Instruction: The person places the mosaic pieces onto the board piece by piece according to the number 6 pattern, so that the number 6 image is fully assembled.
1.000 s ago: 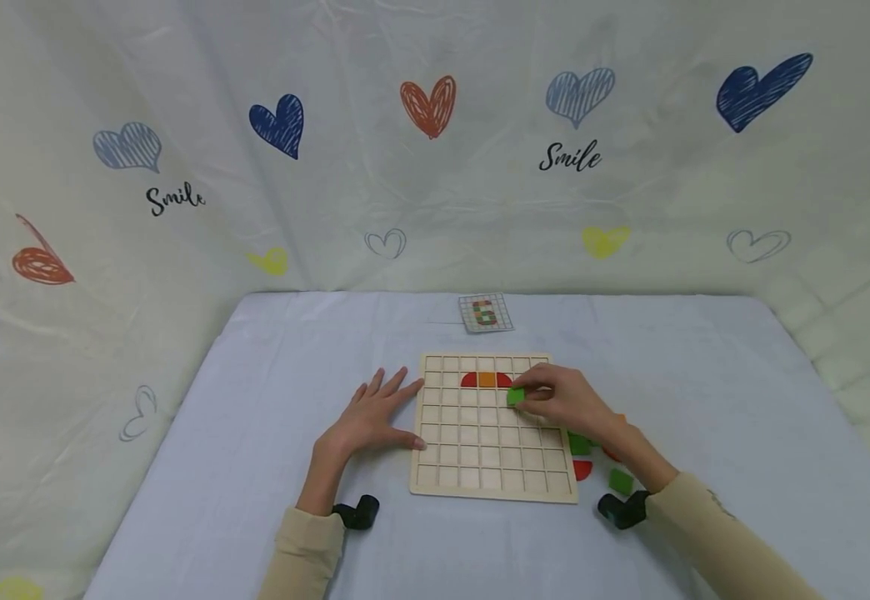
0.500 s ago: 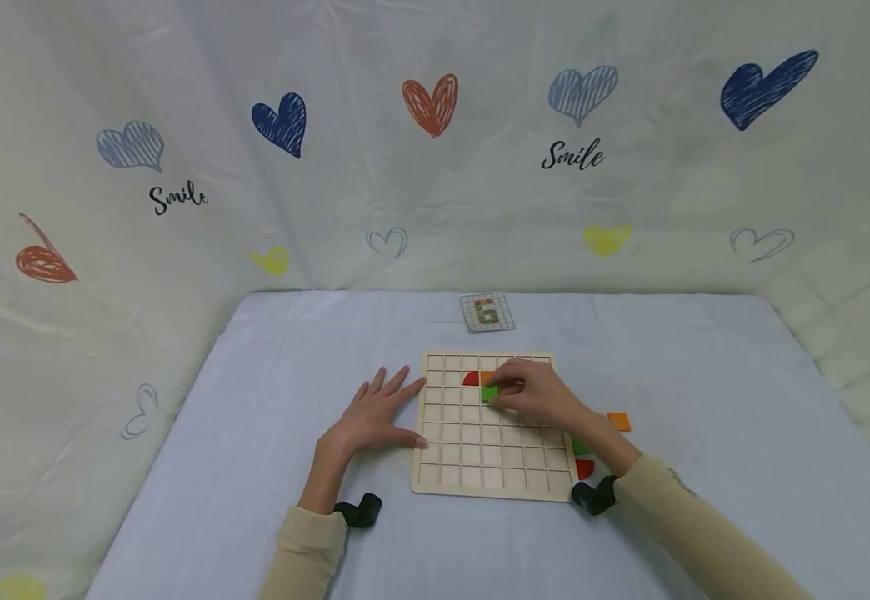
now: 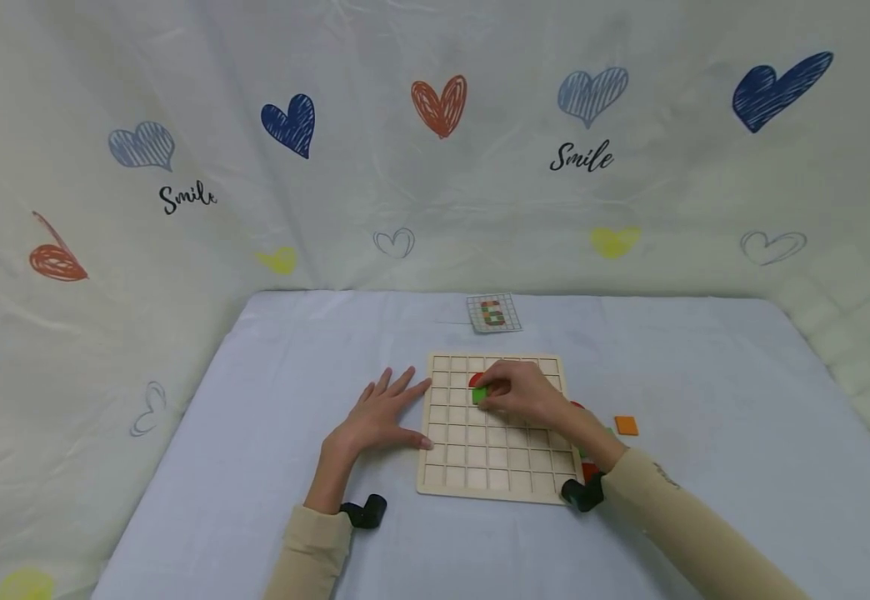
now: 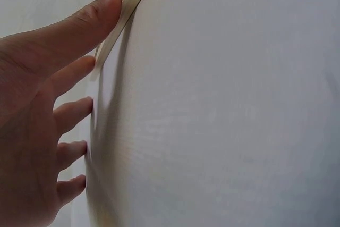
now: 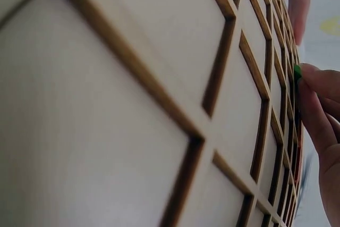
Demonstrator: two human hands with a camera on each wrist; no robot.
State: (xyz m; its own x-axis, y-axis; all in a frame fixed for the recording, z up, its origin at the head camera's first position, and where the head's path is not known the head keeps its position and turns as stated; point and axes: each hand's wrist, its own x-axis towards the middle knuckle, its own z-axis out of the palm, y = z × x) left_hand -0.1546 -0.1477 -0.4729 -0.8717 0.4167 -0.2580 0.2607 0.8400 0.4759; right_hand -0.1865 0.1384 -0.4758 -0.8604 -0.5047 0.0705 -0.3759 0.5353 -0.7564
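A pale wooden grid board [image 3: 455, 457] with square recesses lies on the white-covered table. My right hand [image 3: 522, 392] pinches a small green square tile [image 3: 478, 396] between thumb and fingertips, close over the board's upper cells. Just above that tile shows part of a red rounded tile [image 3: 476, 380] in its cell; my fingers hide the cells to its right. In the right wrist view the green tile's edge [image 5: 297, 72] sits at the fingertips, right at the grid. My left hand [image 3: 375, 421] lies with fingers spread at the board's left side, thumb and forefinger touching its edge.
Right of the board lie loose tiles: an orange square [image 3: 626, 426], a red piece [image 3: 590, 472] and green ones partly hidden under my right forearm. A printed card [image 3: 494, 313] with a coloured grid pattern lies behind the board. A hanging cloth with hearts [image 3: 438, 107] closes off the back.
My right hand has carried the green tile left across the board, from below the right red tile to below the left one. My left hand stays at the board's edge.
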